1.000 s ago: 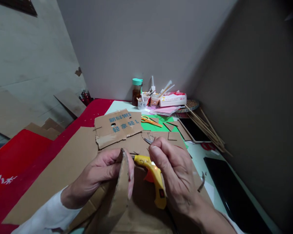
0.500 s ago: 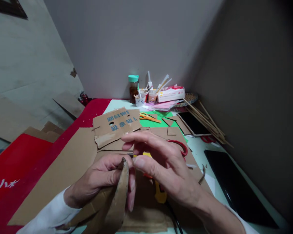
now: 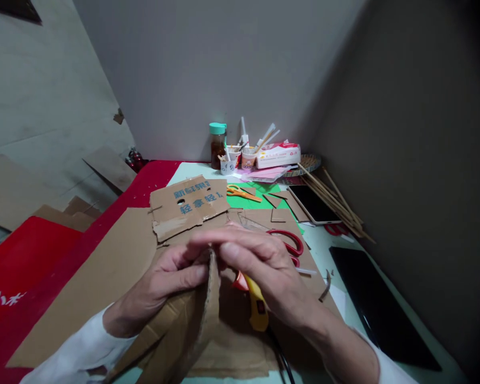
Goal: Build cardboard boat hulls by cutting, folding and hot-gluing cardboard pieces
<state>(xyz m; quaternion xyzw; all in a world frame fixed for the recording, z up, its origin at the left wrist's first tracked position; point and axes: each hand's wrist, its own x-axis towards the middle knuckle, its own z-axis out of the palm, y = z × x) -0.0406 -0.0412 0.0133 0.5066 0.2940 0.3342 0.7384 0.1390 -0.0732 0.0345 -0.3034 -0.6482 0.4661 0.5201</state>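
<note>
Cardboard fills most of what I look down on: I hold a bent cardboard piece (image 3: 202, 314) on edge in front of me, its top edge rising between my two hands. My left hand (image 3: 164, 285) grips it from the left side, fingers closed against the face and thumb near the top edge. My right hand (image 3: 260, 266) reaches across the top of the same piece, fingers stretched out flat and pressing along its upper edge, so both hands are closed on the cardboard at the same spot. Just under my right hand lies a yellow glue gun (image 3: 257, 309) on the big cardboard sheet (image 3: 112, 266) that covers the table, its black cord running toward me. Red-handled scissors (image 3: 290, 242) lie just beyond my right fingers. Farther off sits a printed cardboard flap (image 3: 188, 205) with blue characters, then orange scissors (image 3: 242, 193) on green paper (image 3: 250, 202). At the back wall stand a jar with a teal lid (image 3: 217, 145), small cups of sticks (image 3: 242, 157) and a tissue box (image 3: 278, 154). To the right lie a tablet (image 3: 314, 204) and a bundle of bamboo skewers (image 3: 336, 202).
</note>
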